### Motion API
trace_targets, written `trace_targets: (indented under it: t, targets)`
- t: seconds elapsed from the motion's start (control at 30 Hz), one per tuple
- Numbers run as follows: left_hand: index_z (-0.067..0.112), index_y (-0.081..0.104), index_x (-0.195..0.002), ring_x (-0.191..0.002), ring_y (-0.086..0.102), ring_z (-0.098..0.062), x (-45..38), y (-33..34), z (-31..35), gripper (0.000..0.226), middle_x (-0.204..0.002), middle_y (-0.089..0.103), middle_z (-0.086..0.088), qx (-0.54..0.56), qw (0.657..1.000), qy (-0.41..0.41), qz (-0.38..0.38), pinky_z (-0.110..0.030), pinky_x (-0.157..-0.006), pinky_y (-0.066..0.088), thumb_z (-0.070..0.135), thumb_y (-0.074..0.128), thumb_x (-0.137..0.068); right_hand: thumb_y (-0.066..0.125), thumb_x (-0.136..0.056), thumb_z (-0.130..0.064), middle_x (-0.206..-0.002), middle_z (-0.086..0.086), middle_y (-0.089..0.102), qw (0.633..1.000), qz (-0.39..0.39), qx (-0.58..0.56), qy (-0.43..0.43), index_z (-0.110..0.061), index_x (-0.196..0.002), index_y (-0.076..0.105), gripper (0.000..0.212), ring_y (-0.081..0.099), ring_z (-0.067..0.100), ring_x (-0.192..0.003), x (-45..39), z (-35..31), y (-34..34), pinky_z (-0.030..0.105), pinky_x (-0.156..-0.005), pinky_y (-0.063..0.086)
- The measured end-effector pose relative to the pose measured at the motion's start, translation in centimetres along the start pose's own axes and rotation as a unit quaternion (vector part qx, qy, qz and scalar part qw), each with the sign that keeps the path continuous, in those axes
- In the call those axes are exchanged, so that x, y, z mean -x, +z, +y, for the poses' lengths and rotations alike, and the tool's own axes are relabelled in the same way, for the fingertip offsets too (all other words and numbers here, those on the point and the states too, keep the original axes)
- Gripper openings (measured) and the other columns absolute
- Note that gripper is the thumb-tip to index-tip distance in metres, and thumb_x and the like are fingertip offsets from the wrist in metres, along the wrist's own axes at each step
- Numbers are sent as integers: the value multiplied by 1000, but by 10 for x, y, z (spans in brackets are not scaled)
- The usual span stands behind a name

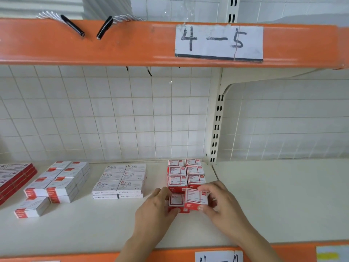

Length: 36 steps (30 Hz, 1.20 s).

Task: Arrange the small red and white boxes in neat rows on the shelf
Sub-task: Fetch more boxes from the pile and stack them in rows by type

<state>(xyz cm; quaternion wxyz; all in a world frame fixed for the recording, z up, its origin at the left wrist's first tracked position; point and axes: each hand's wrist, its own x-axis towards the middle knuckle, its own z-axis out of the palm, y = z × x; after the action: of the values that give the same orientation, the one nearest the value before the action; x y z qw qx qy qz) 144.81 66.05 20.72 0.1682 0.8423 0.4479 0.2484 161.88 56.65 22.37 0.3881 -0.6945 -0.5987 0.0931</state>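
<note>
The cream-white metal shelf board (105, 227) carries all stock, under the orange steel beam (94, 44) with its handwritten paper label (219, 42).

Step in hand, as judged: placement of one box at the front of the red and white block. The right hand (224, 207) grips a small red and white cardboard box (195, 197), thumb at its near edge and fingers curled over its far right corner; the box is tilted and slightly raised, not yet seated. The left hand (156, 207) holds the neighbouring small red and white box (176, 200), just left of the gripped one, with thumb at its near edge and fingers curled on its left side; that box lies flat.

Next move calls for levelling the gripped box, lowering it beside the left-hand box, and pressing both back flush against the stack behind the grip.

Counts:
- Stacked small red and white boxes (186, 173) directly beyond the grip: six tops visible, two columns of three; at least one further layer below, total cannot be told.
- White flat staple boxes (121, 181) to the left of the grip: six tops, two columns of three, two layers visible.
- White boxes with red end bands (56, 183) farther left: about seven tops, one lying loose in front.
- Red-sided flat boxes (15, 176) at the far left edge: count cannot be told
</note>
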Motion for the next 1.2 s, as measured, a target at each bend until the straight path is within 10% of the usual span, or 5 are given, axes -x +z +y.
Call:
trace_targets:
  t: [0.3, 0.47, 0.6, 0.77, 1.2]
  targets:
    - [25, 46, -90, -83, 59, -14, -3, 0, -15, 51, -93, 60, 7, 304, 949, -45, 68, -12, -64, 42, -23, 40, -72, 63, -87, -35, -119, -14, 43, 989, 15, 136, -51, -23, -111, 52, 29, 53, 6, -96, -13, -21, 31, 18, -73, 44]
    - [29, 56, -95, -103, 56, -13, -22, -9, -4, 12, -104, 61, 9, 454, 880, -119, 73, -29, -90, 42, 22, 47, -97, 55, -89, -50, -125, -17, 53, 982, 185, -38, 10, -29, -120, 58, 38, 52, 3, -112, -27, -8, 18, 26, -90, 46]
    - [30, 42, -136, -133, 39, -13, -51, -11, 6, 54, -143, 42, 9, 523, 838, -158, -18, -36, -114, 28, 60, 28, -93, 30, -95, -54, -150, -6, 36, 923, 88, -305, 216, -24, -144, 36, 57, 32, 9, -136, -64, 2, 7, 32, -115, 22]
    - [20, 69, -91, -65, 69, -5, -74, -3, 12, 68, -86, 70, 9, 592, 783, -150, -118, -19, -59, 55, 65, 17, -91, 23, -82, -71, -108, 1, 70, 870, -3, -395, 295, -19, -110, 65, 71, 66, 21, -100, -91, 9, 13, 38, -99, 45]
    - [45, 72, -94, -100, 68, -13, -78, 8, 10, 67, -108, 71, 6, 618, 750, -118, -203, -20, -69, 55, 70, 11, -87, 31, -72, -78, -95, 2, 75, 857, -48, -423, 291, -28, -110, 63, 70, 72, 23, -87, -108, 25, 34, 32, -67, 58]
